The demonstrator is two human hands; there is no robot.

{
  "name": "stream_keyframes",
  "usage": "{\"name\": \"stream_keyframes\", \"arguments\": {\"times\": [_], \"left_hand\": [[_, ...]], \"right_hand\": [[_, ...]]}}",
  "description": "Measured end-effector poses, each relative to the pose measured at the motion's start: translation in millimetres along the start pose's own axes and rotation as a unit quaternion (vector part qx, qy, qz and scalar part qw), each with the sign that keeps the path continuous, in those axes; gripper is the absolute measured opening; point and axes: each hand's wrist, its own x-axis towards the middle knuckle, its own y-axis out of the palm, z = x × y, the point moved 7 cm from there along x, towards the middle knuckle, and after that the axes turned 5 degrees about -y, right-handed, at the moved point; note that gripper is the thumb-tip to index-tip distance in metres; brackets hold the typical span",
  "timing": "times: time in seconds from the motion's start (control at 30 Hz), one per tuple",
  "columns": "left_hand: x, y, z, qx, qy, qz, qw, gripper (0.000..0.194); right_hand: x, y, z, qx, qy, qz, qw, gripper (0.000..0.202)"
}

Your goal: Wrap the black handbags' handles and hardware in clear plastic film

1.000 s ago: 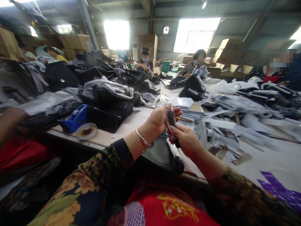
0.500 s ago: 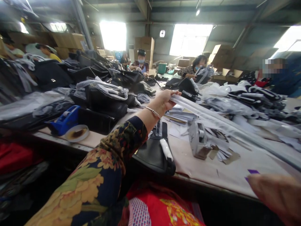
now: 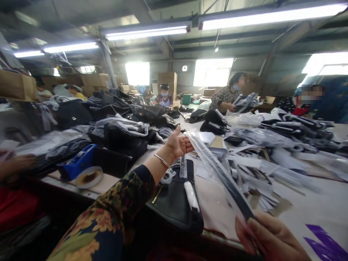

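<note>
A long clear plastic sleeve (image 3: 208, 157) with a dark strap (image 3: 239, 199) in its lower part runs slantwise over the table. Its near end is pinched in my right hand (image 3: 272, 232) at the lower right. At the far end, my left hand (image 3: 176, 143) is palm up with the thumb apart and fingers stretched, their tips at the sleeve's edge. Below my left forearm a black bag (image 3: 174, 206) lies at the table edge, with a white-wrapped piece (image 3: 191, 195) and a coiled pale cord (image 3: 168, 176) on it.
Black bags (image 3: 125, 137) are heaped at the left, near a blue tape dispenser (image 3: 78, 161) and a tape roll (image 3: 89, 177). Paper strips (image 3: 258, 181) and purple strips (image 3: 323, 241) lie at right. Another person's blurred hand (image 3: 16, 163) is at far left; co-workers sit or stand across the table.
My left hand has gone from a closed grip on the sleeve to stretched fingers. My right hand has come inward with the sleeve's near end. The view has tilted up.
</note>
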Motion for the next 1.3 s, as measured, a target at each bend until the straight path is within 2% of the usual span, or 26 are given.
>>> {"name": "stream_keyframes", "arguments": {"times": [0.1,0.2,0.27,0.33,0.4,0.5,0.57,0.6,0.67,0.73,0.83,0.97,1.07,1.13,1.2,1.27,1.3], "left_hand": [[-22,4.0,24,-0.005,-0.017,0.005,1.000,0.077],[-50,15.8,63,-0.002,-0.046,0.016,0.999,0.070],[-66,24.8,88,0.000,-0.059,0.017,0.998,0.061],[-75,29.4,101,0.007,-0.054,-0.006,0.998,0.044],[-73,26.5,96,0.018,-0.028,-0.056,0.998,0.029],[-63,12.0,64,-0.003,0.052,-0.140,0.989,0.026],[-60,4.9,47,-0.028,0.098,-0.160,0.982,0.027],[-62,4.2,46,-0.033,0.106,-0.151,0.982,0.027],[-69,8.6,60,-0.005,0.081,-0.107,0.991,0.029],[-81,13.0,84,0.076,0.048,-0.069,0.994,0.031],[-97,10.6,107,0.203,0.057,-0.064,0.975,0.029],[-105,1.2,106,0.231,0.090,-0.079,0.966,0.028],[-115,-6.9,89,0.249,0.149,-0.129,0.948,0.023],[-125,-8.7,79,0.283,0.196,-0.163,0.925,0.021],[-134,-6.3,78,0.312,0.219,-0.172,0.908,0.020],[-139,-2.1,84,0.324,0.215,-0.157,0.908,0.019],[-141,0.1,89,0.326,0.208,-0.144,0.911,0.018]], "right_hand": [[18,16,-5,-0.030,0.006,0.000,1.000,0.058],[35,28,0,-0.034,-0.001,-0.030,0.999,0.058],[44,39,6,-0.019,-0.011,-0.030,0.999,0.056],[50,50,13,-0.007,-0.025,-0.015,1.000,0.054],[51,59,15,0.004,-0.030,0.007,1.000,0.052],[49,68,12,0.022,-0.017,0.034,0.999,0.050],[49,69,9,0.025,-0.012,0.036,0.999,0.050],[50,68,10,0.020,-0.015,0.033,0.999,0.050],[55,66,12,0.007,-0.031,0.023,0.999,0.052],[62,64,14,-0.002,-0.045,0.017,0.999,0.052],[72,63,12,-0.008,-0.054,0.016,0.998,0.050],[79,60,8,-0.080,-0.078,0.022,0.993,0.045],[74,41,19,-0.123,-0.121,-0.081,0.982,0.038],[67,34,20,-0.076,-0.089,-0.125,0.985,0.045],[63,45,11,0.036,0.009,-0.083,0.996,0.056],[59,66,1,0.162,0.106,-0.018,0.981,0.062],[58,75,-1,0.208,0.134,-0.008,0.969,0.062]]}}
